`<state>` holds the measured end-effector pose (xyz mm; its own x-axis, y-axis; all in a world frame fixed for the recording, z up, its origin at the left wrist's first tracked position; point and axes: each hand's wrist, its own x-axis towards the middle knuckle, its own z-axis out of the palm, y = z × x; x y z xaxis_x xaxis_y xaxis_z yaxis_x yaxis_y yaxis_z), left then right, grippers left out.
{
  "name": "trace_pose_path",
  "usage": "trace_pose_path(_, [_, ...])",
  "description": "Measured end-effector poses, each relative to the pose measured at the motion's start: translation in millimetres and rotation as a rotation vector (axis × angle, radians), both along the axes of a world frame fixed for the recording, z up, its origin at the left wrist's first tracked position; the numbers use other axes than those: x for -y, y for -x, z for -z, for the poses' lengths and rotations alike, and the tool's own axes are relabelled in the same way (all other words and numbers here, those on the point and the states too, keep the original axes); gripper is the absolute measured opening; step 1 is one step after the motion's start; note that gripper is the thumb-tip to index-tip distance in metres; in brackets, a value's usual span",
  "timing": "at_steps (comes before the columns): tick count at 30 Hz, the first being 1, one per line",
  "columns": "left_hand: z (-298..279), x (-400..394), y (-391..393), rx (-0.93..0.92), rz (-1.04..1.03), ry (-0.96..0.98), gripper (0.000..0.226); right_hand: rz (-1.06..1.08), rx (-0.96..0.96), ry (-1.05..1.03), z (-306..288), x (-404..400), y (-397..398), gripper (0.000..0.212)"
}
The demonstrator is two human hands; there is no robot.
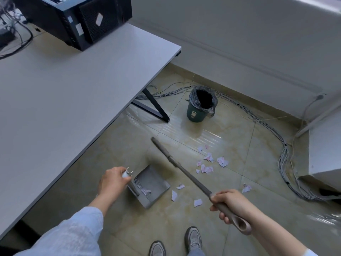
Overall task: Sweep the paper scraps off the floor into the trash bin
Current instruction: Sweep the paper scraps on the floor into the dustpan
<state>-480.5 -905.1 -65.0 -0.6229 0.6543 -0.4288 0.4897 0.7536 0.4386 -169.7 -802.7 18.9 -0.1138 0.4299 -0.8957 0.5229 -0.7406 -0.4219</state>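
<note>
Left hand [113, 179] wrapped round the dustpan handle [127, 173], grip pressed tight on it; right hand [231, 205] fisted on the broom stick [184, 171], whose far end points up-left twd the bin, brush head not in view. Dustpan [152, 183] sits on the floor tiles [193, 217] near the person's shoes [192, 239], a few bits already caught at its comb. Paper scraps [208, 163] lie mostly in a cluster right of the pan, w/ strays nearer, incl. one far right by the cables [282, 157]. Trash bin [202, 105], bag-lined, stands well apart at the far side, beside the desk leg [154, 105].

Risks, as judged: light scraps could scatter w/ a hard stroke, or slip under the pan lip if it tilts; the stray by the cables may get pushed into the bundle; pan load could spill on the carry to the bin. Glossy tiles look slick.

Grey surface [73, 89] at left holds a black computer case [77, 19]; white wall and skirting at the far side
</note>
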Motion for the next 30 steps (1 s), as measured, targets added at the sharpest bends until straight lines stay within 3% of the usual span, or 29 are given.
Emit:
trace_pose_path(7, [-28.0, 27.4, -18.3, -0.044, 0.112, -0.008, 0.033, 0.127, 0.017, -0.020, 5.1, 18.6, -51.1, 0.010])
trace_pose_path(13, [-56.2, 55.8, -58.0, -0.133, 0.185, 0.011, 0.031, 0.246, 0.008, 0.012, 9.1, 60.7, -104.7, 0.007])
trace_pose_path(20, [-55.0, 74.9, -95.7, -0.114, 0.217, 0.026, 0.013, 0.343, 0.043, 0.000, 12.0, 106.2, -160.1, 0.012])
trace_pose_path(26, [-30.3, 79.0, -113.7, -0.085, 0.233, 0.075, 0.030, 0.415, 0.067, 0.070, 32.2, 124.6, -152.2, 0.023])
trace_pose_path(30, [-18.8, 79.7, -113.7, -0.079, 0.239, 0.082, 0.027, 0.435, 0.064, 0.086, 47.3, 140.6, -124.7, 0.023])
